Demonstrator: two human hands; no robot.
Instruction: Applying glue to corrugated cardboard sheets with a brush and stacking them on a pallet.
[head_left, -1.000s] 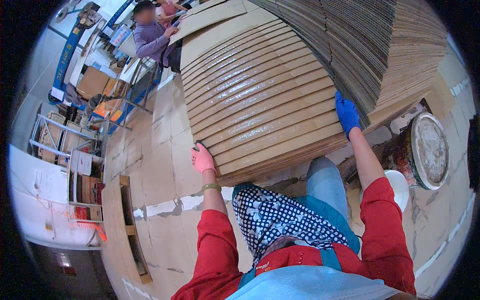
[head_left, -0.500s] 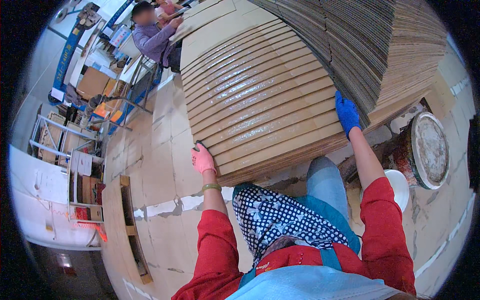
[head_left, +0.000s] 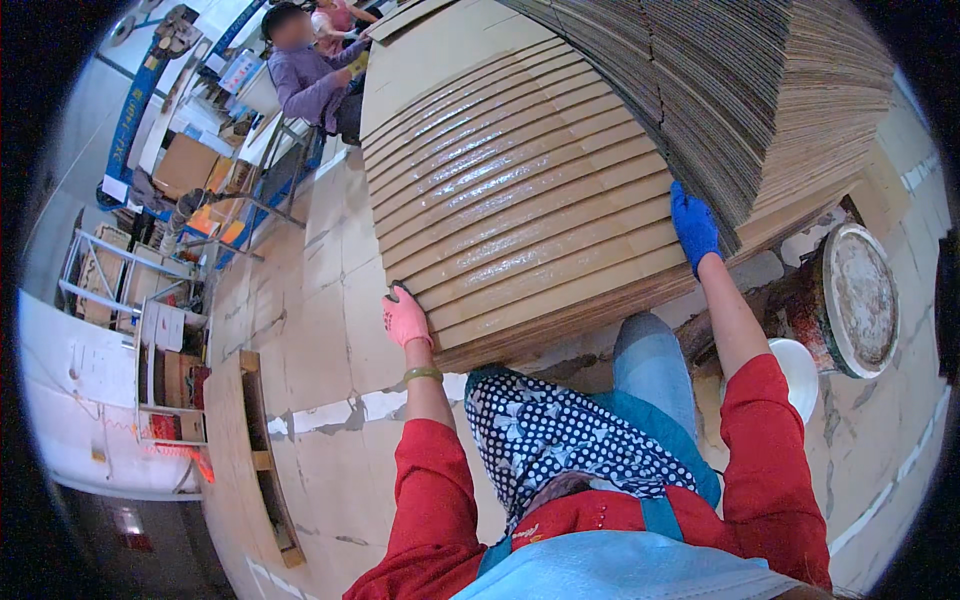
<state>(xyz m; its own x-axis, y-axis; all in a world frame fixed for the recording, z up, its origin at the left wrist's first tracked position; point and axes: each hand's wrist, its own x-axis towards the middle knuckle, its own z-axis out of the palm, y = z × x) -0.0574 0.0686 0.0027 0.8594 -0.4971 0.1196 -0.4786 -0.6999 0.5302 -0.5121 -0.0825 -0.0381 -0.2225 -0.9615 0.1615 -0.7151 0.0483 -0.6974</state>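
A fanned stack of brown cardboard sheets [head_left: 500, 215] lies in front of me, the edges overlapping in steps and wet, shiny streaks across the middle. My left hand [head_left: 407, 316], in a pink glove with dark fingertips, is closed on the near left corner of the sheets. At the right edge, my right hand [head_left: 695, 232] in a blue glove has its fingers wrapped over the same nearest sheet. Both thumbs are hard to make out. Close beside the right hand rises a tall leaning pile of corrugated cardboard [head_left: 690, 90].
Beyond the stack's far left side a co-worker in a purple top [head_left: 305, 85] stands, with another person in pink [head_left: 335, 25] behind. On my right are a round crusted drum [head_left: 862, 300] and a white bucket [head_left: 795, 378]. A wooden pallet [head_left: 240, 450] lies left.
My hands and the near sheets stay in place. At the far end, the co-worker's arms have shifted, and a cardboard piece there now sits differently, its edge raised.
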